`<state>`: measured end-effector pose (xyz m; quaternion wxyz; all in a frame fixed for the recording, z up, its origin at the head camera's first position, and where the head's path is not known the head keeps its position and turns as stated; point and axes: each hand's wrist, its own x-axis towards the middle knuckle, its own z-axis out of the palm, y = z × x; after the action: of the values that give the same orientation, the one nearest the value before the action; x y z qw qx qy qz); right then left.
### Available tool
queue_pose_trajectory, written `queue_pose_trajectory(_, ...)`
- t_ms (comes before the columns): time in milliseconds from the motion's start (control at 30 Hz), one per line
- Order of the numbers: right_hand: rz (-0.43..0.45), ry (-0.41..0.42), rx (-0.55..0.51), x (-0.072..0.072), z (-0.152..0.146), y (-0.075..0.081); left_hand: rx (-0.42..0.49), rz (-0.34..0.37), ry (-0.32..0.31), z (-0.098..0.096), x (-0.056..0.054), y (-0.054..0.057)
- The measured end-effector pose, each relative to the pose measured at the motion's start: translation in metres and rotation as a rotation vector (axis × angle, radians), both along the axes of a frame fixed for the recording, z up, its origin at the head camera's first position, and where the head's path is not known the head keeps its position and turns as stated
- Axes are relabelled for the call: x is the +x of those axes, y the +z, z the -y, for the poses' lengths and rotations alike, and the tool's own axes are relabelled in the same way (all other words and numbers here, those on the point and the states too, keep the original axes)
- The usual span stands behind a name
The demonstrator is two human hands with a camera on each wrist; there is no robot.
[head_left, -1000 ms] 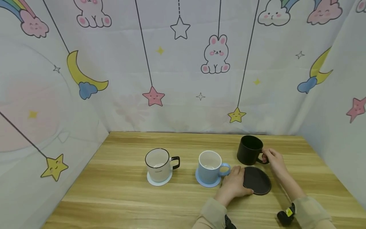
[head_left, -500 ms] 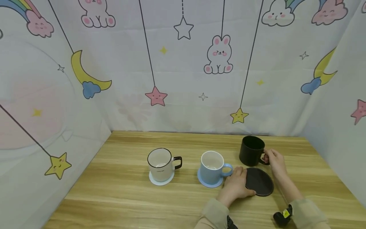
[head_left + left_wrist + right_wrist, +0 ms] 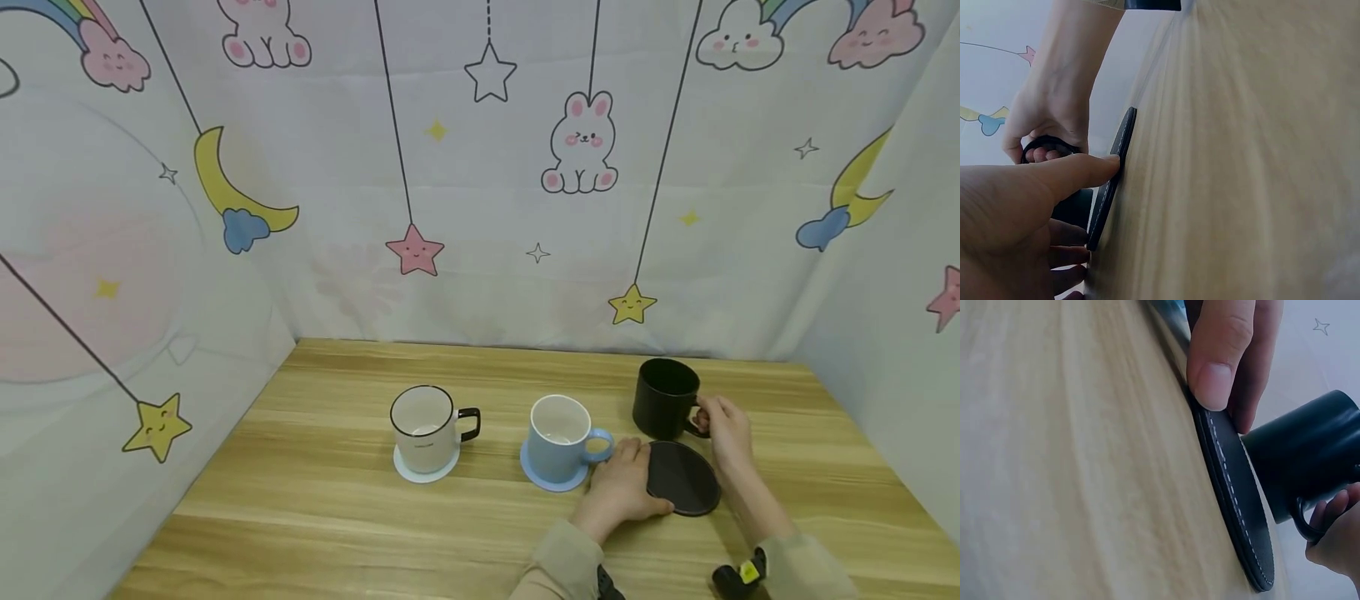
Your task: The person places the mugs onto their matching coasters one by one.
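In the head view, my left hand [image 3: 621, 487] spans the left side of a round black coaster [image 3: 688, 479] lying on the table. Thumb and fingers hold its edge; in the left wrist view the thumb tip presses the stitched rim of the coaster [image 3: 1110, 187]. Just behind the coaster stands a black mug [image 3: 662, 404], upright, its handle to the right. My right hand [image 3: 729, 429] grips that handle with curled fingers, as the right wrist view of the mug [image 3: 1304, 447] also shows. Immediately left of my left hand is the handle of a light blue mug [image 3: 555, 450].
The blue mug sits on a blue coaster [image 3: 531, 475]. Further left, a white mug [image 3: 423, 429] with a black rim and handle rests on a pale coaster [image 3: 423, 477]. A printed curtain [image 3: 480, 183] encloses the wooden table [image 3: 360, 542] at the back and sides.
The whole scene has shifted slightly rightward in the head view. Both hands keep their holds, and the black mug and black coaster stay about the same relative to each other.
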<state>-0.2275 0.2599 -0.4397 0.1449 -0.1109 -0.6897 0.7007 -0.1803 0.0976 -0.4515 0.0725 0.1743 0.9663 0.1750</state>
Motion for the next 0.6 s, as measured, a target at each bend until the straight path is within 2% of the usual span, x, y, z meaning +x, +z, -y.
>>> queue_pose_trajectory(333, -0.030, -0.087, -0.174, 0.0017, 0.0016, -0.0015, 0.002, 0.012, -0.002, -0.0002, 0.0000, 0.0004)
queue_pose_trajectory(600, -0.073, -0.066, -0.236, 0.0078, 0.0023, 0.0008, 0.003, 0.010, -0.009, 0.0004, -0.0011, -0.0002)
